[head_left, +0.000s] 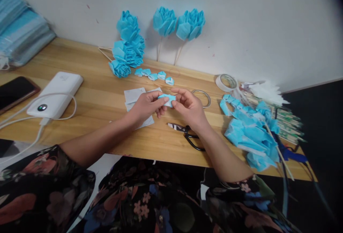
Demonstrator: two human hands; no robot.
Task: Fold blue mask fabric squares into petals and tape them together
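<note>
Between my two hands is a small folded piece of blue and white paper (169, 100). My left hand (147, 105) pinches its left end with thumb and fingers. At its right end, my right hand (189, 106) grips it between thumb and fingertips. Below the hands lie white paper squares (134, 95), partly covered by my left hand. Black-handled scissors (191, 140) rest under my right wrist, which hides part of them. Beyond the hands, several small folded blue pieces (152, 77) lie in a loose row.
Blue paper flowers (125, 52) on sticks lean at the wall. Right are tape rolls (226, 82), crumpled blue paper (249, 133) and a bundle of sticks (291, 124). Left are a white power bank (57, 93) with cable, a phone (17, 92) and bagged blue stacks (23, 25).
</note>
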